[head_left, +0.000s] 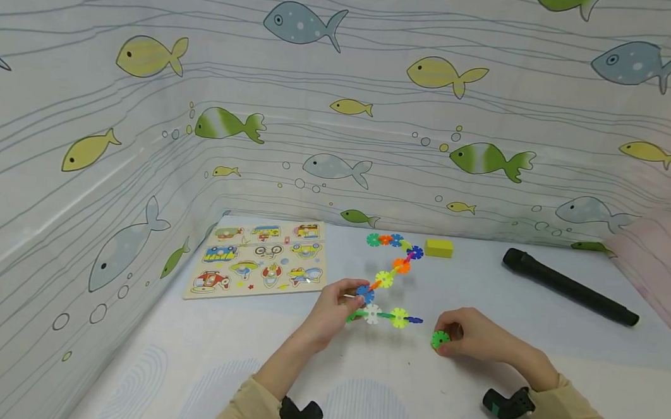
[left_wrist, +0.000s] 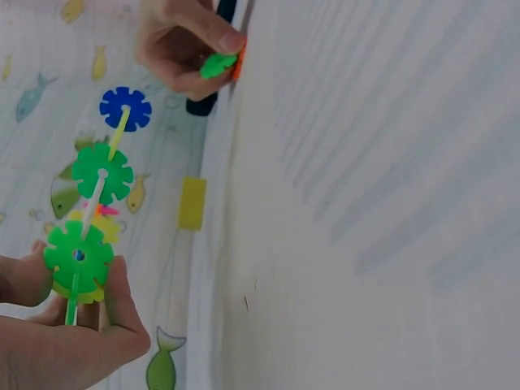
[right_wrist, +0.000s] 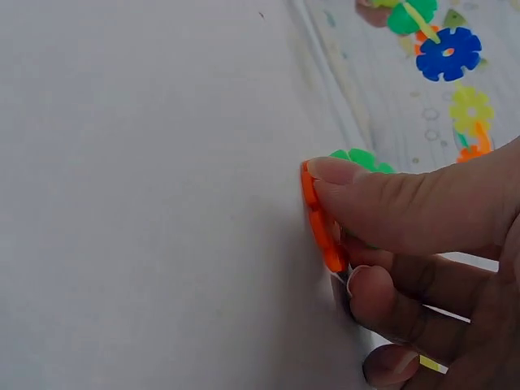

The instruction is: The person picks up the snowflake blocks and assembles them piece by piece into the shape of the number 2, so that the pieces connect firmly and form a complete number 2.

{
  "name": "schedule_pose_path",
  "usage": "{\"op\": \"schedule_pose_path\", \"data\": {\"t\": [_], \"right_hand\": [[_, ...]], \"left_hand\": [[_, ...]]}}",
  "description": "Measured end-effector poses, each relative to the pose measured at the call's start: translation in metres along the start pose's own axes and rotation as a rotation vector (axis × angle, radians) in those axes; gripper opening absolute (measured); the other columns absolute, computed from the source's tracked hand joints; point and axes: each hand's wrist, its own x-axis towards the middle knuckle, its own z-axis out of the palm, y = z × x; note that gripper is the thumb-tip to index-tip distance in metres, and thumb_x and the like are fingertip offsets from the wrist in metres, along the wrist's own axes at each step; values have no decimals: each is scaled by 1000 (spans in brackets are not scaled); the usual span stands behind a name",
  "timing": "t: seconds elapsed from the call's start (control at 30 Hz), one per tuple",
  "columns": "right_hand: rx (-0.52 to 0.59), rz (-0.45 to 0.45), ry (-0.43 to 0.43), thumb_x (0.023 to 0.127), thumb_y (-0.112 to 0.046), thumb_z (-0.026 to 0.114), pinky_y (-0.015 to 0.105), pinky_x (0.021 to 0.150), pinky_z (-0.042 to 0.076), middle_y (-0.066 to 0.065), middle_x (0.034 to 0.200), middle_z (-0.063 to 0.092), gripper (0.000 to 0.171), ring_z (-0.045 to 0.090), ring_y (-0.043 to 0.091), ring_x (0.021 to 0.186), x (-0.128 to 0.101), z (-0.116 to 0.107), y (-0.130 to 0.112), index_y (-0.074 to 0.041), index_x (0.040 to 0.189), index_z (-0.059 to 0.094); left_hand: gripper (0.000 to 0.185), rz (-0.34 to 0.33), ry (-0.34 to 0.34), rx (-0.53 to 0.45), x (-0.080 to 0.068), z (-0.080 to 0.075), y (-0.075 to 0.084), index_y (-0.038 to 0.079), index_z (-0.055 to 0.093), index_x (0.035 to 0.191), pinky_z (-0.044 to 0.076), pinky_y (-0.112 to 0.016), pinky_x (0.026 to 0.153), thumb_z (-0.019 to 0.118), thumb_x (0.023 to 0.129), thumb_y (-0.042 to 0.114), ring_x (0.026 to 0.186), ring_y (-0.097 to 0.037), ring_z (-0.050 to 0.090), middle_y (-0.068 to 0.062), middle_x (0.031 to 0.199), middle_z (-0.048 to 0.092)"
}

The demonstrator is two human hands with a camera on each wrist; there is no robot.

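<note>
Head view: both hands work low on the white counter point(head_left: 536, 296), fish-print wall behind. Left hand point(head_left: 330, 313) pinches the near end of a snowflake-disc chain point(head_left: 391, 282), thumb and fingers curled on the green disc point(left_wrist: 79, 256) at the chain's bottom; the chain runs away from the person in an S-curve, its far end near a yellow block point(head_left: 438, 248). Right hand point(head_left: 477, 337) pinches loose pieces flat on the counter, well apart from the chain: a green disc point(head_left: 440, 339) with an orange disc point(right_wrist: 321, 227) against it, thumb on top, fingers curled beneath.

Judgement: the step in hand looks like getting a clean hold on the loose discs. Best done by tipping the orange disc up on edge, so a slot faces out, and keeping the left grip steady so the chain does not twist or pop a joint.

Also there: picture puzzle board point(head_left: 259, 262) to the left, black cylinder point(head_left: 570, 286) to the right.
</note>
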Motion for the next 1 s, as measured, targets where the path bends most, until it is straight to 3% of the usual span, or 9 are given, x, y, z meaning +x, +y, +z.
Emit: {"op": "schedule_pose_path", "data": {"t": [0.3,0.43,0.6,0.77,1.0], "right_hand": [[-4,8,-5,80,-18,83,23,63,47,-10,78,63,15,53,6,71,2,0,1,-20,89,71],[5,60,46,79,-17,83,23,61,48,-7,76,62,19,55,8,68,3,-3,-3,-16,93,70],[118,105,119,87,-17,77,27,55,51,1,69,64,30,60,20,61,12,-8,-16,-4,112,68],[300,102,103,97,-15,65,28,62,55,7,78,65,35,61,22,69,22,-3,-26,2,128,61],[383,140,105,97,-18,65,29,66,54,11,78,64,38,61,22,70,16,1,-29,0,129,57]], "left_hand": [[34,-8,10,-2,0,-2,1,0,57,135,52,-18,79,52,102,2,99,-16,59,-15,122,56],[35,-8,10,1,0,-3,1,0,56,136,52,-18,79,52,102,2,99,-16,60,-15,122,56],[35,-2,14,3,1,-5,2,0,56,136,52,-21,81,52,102,2,101,-17,61,-14,121,56],[34,8,5,-8,2,-7,3,0,56,136,54,-23,84,51,102,2,102,-18,61,-15,122,56],[35,12,18,-4,2,-9,6,-1,55,137,54,-23,85,51,102,3,104,-18,61,-18,125,56]]}}
